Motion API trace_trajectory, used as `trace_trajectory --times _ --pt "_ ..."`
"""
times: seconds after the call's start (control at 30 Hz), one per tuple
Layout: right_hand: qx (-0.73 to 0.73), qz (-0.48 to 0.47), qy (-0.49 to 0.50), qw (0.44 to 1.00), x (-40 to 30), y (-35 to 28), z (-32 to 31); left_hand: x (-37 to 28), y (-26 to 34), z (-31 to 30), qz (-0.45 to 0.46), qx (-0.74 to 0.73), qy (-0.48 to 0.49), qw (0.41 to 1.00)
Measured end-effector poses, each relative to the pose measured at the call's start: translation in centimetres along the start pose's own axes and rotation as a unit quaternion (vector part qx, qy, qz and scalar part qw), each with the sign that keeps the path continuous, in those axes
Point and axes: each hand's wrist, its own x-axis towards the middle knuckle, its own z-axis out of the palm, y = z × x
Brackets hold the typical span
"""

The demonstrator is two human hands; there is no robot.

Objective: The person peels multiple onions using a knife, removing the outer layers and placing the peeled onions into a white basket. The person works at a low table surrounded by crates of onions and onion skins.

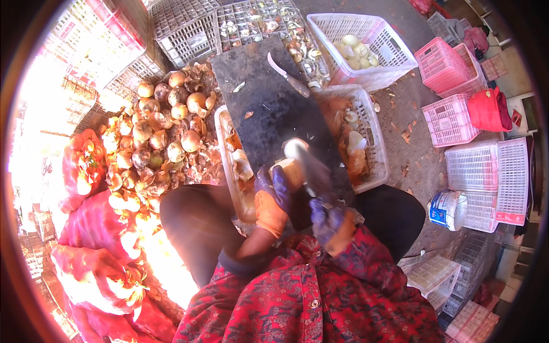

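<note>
My left hand [272,199], in an orange and purple glove, holds an onion [291,173] against the near part of a dark board [274,103]. In my right hand [332,223], gloved too, is a knife [315,171] whose blade is blurred beside the onion. A white cut piece of onion [295,148] lies just beyond the held onion. Farther up the board rests a second knife [288,75] with a curved pale blade. The board lies across a plastic crate [377,150] that holds onion skins and pieces.
Unpeeled onions [158,128] are heaped at the left, beyond red mesh sacks [94,274]. A white crate [362,23] with peeled onions stands at the upper right. Trimmings cover an upturned grey crate [257,21]. Pink crates [450,120] and a white bucket [448,210] stand at the right.
</note>
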Motion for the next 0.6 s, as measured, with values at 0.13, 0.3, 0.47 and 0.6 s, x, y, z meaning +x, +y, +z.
trace_trajectory --times 0.13,0.3,0.47,0.6 --pt "-0.097 0.081 -0.099 0.987 0.7 2.9 2.0 0.2 1.7 -0.7 -0.094 -0.024 -0.076 0.992" --pt "-0.177 0.099 -0.177 0.963 3.5 0.3 -0.5 0.5 2.6 -1.1 -0.066 0.018 -0.038 0.997" --pt "-0.034 0.007 -0.010 0.999 1.8 5.7 7.4 2.5 2.8 -1.1 -0.152 -0.055 -0.120 0.979" --pt "0.036 0.023 -0.068 0.997 2.9 0.7 2.7 2.8 1.0 -2.1 -0.162 -0.033 -0.080 0.983"
